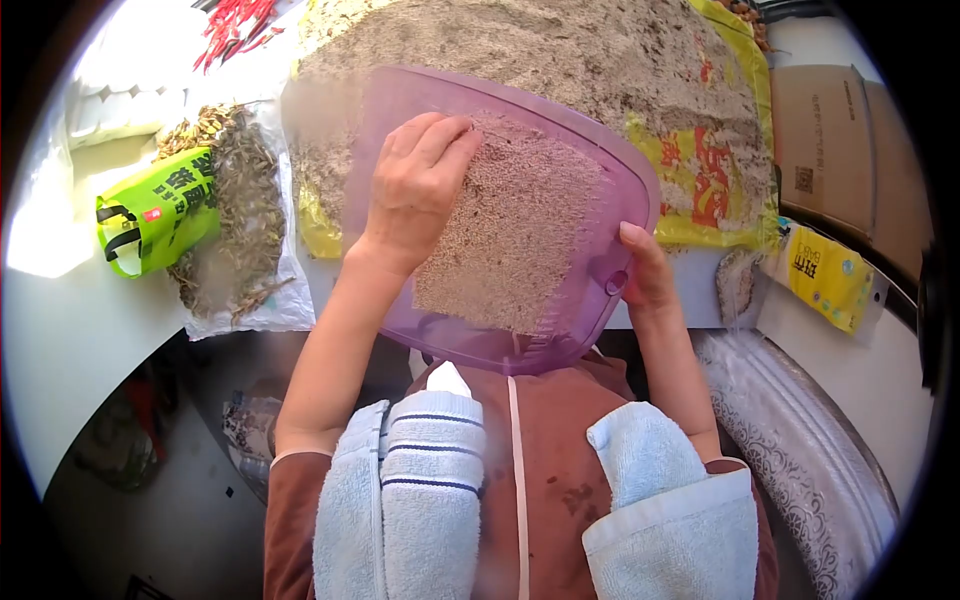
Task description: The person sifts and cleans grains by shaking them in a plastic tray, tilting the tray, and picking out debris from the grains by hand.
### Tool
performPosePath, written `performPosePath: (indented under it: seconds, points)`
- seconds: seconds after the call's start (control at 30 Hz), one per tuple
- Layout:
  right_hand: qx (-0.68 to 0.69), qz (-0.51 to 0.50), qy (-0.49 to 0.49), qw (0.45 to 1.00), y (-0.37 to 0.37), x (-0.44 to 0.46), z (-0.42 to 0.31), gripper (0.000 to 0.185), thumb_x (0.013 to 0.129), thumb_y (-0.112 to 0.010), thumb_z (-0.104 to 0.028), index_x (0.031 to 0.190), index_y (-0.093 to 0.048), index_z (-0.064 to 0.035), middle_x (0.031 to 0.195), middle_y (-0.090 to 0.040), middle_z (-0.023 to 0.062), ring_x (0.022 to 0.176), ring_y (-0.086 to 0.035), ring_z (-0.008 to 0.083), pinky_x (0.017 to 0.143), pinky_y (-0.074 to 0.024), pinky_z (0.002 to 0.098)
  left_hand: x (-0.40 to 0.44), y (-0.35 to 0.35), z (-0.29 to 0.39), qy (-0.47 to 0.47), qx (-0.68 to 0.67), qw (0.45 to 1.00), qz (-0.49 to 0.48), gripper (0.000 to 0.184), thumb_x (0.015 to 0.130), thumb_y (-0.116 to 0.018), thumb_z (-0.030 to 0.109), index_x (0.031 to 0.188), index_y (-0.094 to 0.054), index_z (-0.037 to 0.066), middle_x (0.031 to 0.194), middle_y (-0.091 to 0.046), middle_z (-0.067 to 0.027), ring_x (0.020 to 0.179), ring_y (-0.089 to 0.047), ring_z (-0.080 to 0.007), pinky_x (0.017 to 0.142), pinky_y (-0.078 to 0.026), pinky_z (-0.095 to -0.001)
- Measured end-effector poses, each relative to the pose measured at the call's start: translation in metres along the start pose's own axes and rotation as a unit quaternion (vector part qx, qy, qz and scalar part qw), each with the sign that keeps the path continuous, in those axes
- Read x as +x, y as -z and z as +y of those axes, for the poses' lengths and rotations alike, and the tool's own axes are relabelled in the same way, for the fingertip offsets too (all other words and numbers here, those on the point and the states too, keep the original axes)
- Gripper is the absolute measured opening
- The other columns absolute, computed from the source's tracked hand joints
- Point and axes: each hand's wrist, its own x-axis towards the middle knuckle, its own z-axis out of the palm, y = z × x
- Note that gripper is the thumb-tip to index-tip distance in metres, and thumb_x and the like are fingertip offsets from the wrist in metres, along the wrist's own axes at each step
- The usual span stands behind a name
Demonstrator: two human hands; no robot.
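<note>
A translucent purple plastic basin [440, 92] is tilted toward me above the table's front edge, with a layer of small tan grains [520, 230] spread over its bottom. At its right rim my right hand [650, 268] is closed, thumb over the edge, gripping it. My left hand [418, 185] hovers over the grains near the basin's upper left, its fingertips pinched together. Whatever lies between those fingertips, if anything, is too small to make out. Beyond the basin, a wide heap of similar grains [540, 50] covers a yellow printed plastic sheet [745, 180].
To the left, a green bag [165, 210] stands against dried brown plant pieces [235, 200] on white plastic. Red chilies [235, 30] lie at the back. On the right are a cardboard box [825, 150], a yellow packet [828, 275] and a patterned cushion [790, 430].
</note>
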Motion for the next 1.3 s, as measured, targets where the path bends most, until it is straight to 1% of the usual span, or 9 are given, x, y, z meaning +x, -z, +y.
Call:
performPosePath:
  seconds: [0.23,0.57,0.7,0.73,0.83,0.97,1.0,1.07,1.3]
  points:
    - [0.01,-0.025,0.005,1.0,0.008,0.004,0.005,0.064,0.08,-0.066,-0.025,0.134,-0.041,0.0011,0.126,-0.056,0.0149,0.113,-0.057,0.0257,0.098,-0.0455,0.0388,-0.013,0.004,0.005,-0.039,-0.024,0.998,-0.039,0.019,0.075,-0.07,0.004,0.093,-0.069,0.007,0.104,-0.062,-0.0048,0.097,-0.059,-0.0247,0.08,-0.049,-0.0344]
    - [0.118,0.027,0.041,0.992,0.017,0.005,0.023,0.051,0.085,-0.061,-0.024,0.128,-0.047,-0.0016,0.12,-0.059,0.01,0.11,-0.058,0.0222,0.093,-0.0466,0.0367,-0.062,0.048,0.0,0.241,-0.158,0.942,0.171,0.035,0.085,-0.063,-0.003,0.119,-0.058,0.0,0.128,-0.051,-0.012,0.111,-0.053,-0.0183,0.091,-0.046,-0.0315]
    - [0.08,0.041,0.062,0.994,0.016,0.009,0.029,0.06,0.084,-0.063,-0.026,0.135,-0.041,-0.0035,0.129,-0.053,0.0095,0.119,-0.051,0.0248,0.1,-0.0412,0.04,-0.097,0.027,0.014,0.496,-0.558,0.607,0.272,0.069,0.089,-0.061,0.011,0.143,-0.021,-0.003,0.148,-0.024,-0.0165,0.137,-0.025,-0.0249,0.111,-0.022,-0.038]
    - [0.06,0.035,0.065,0.995,0.014,0.01,0.03,0.059,0.084,-0.062,-0.027,0.134,-0.041,-0.0037,0.129,-0.053,0.0092,0.119,-0.051,0.0246,0.1,-0.0411,0.0398,-0.097,0.022,0.022,0.455,-0.538,0.674,0.222,0.075,0.09,-0.059,0.017,0.145,-0.013,-0.004,0.15,-0.017,-0.0186,0.142,-0.011,-0.0263,0.114,-0.011,-0.039]
    - [0.037,0.058,0.092,0.993,0.011,0.012,0.043,0.058,0.084,-0.062,-0.027,0.134,-0.042,-0.0039,0.128,-0.054,0.0089,0.118,-0.052,0.0244,0.099,-0.0414,0.0403,-0.085,0.003,0.036,0.499,-0.534,0.599,0.326,0.072,0.092,-0.059,0.022,0.145,-0.016,0.0,0.148,-0.02,-0.0168,0.14,-0.018,-0.0252,0.113,-0.014,-0.041]
    - [0.12,0.057,0.054,0.99,0.005,0.013,0.048,0.062,0.083,-0.064,-0.031,0.136,-0.041,-0.0086,0.132,-0.051,0.0081,0.119,-0.051,0.0253,0.098,-0.0425,0.0429,-0.106,0.007,0.039,0.467,-0.454,0.676,0.346,0.071,0.091,-0.059,0.019,0.145,-0.016,0.0,0.15,-0.018,-0.0158,0.137,-0.023,-0.0279,0.111,-0.024,-0.0416]
    - [0.125,0.044,0.044,0.99,0.009,0.016,0.051,0.065,0.082,-0.065,-0.032,0.137,-0.039,-0.0089,0.133,-0.05,0.0079,0.119,-0.051,0.025,0.098,-0.0425,0.0428,-0.109,0.009,0.041,0.496,-0.522,0.626,0.3,0.067,0.092,-0.057,0.026,0.143,-0.022,0.002,0.147,-0.025,-0.0157,0.134,-0.03,-0.0284,0.109,-0.028,-0.0427]
    - [0.135,0.02,0.023,0.99,0.016,0.019,0.061,0.071,0.081,-0.067,-0.034,0.14,-0.036,-0.0095,0.135,-0.048,0.0076,0.119,-0.05,0.0244,0.098,-0.0425,0.0427,-0.11,0.007,0.057,0.491,-0.759,0.355,0.239,0.064,0.092,-0.054,0.031,0.142,-0.026,0.003,0.143,-0.034,-0.0157,0.13,-0.038,-0.0283,0.108,-0.031,-0.0438]
    - [0.01,-0.136,0.07,0.988,0.039,0.045,0.013,0.079,0.085,-0.063,-0.04,0.146,-0.024,-0.0077,0.139,-0.043,0.0113,0.123,-0.046,0.0236,0.104,-0.0373,0.0418,-0.102,0.003,0.036,0.436,-0.757,0.455,0.176,0.061,0.088,-0.047,0.022,0.142,-0.026,0.003,0.137,-0.042,-0.0162,0.125,-0.045,-0.0291,0.105,-0.035,-0.0422]
